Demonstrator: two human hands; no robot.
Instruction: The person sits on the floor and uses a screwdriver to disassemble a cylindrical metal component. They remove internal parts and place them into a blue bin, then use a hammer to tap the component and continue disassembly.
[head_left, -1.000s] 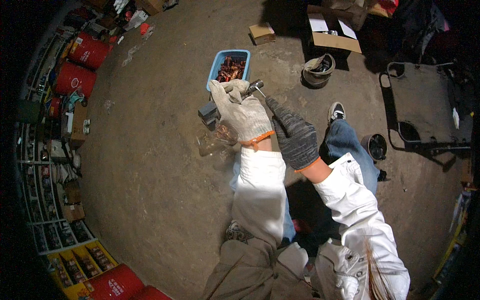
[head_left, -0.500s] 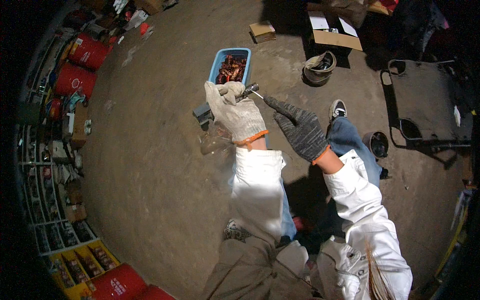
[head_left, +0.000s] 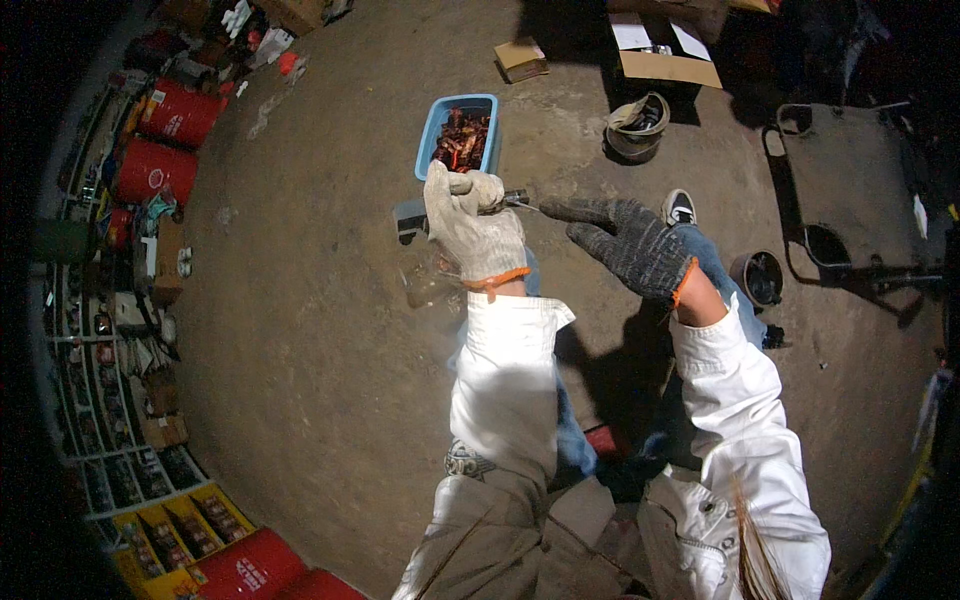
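Observation:
My left hand [head_left: 478,230], in a pale work glove with an orange cuff, is closed around a dark cylindrical metal part [head_left: 515,197]; only its end shows past the fingers. From the right, my right hand [head_left: 635,245], in a dark grey glove, pinches a thin light rod [head_left: 530,207]. The rod's tip reaches the end of the metal part; whether it goes inside I cannot tell. Just beyond my left hand stands a blue tub [head_left: 423,155] with reddish-brown metal pieces in it. A grey block-like object [head_left: 409,220] shows beside the left glove, partly hidden.
A clear plastic bag [head_left: 422,283] lies left of my left wrist. Two buckets, one with a cloth [head_left: 635,145] and a smaller one [head_left: 760,278], stand to the right. Further off are a carton [head_left: 665,70] and a folded chair [head_left: 860,180]. Red drums [head_left: 158,172] and shelving line the left.
My right hand has turned flatter and shifted slightly right, and the rod now lies more level against the part. The metal part points more level too.

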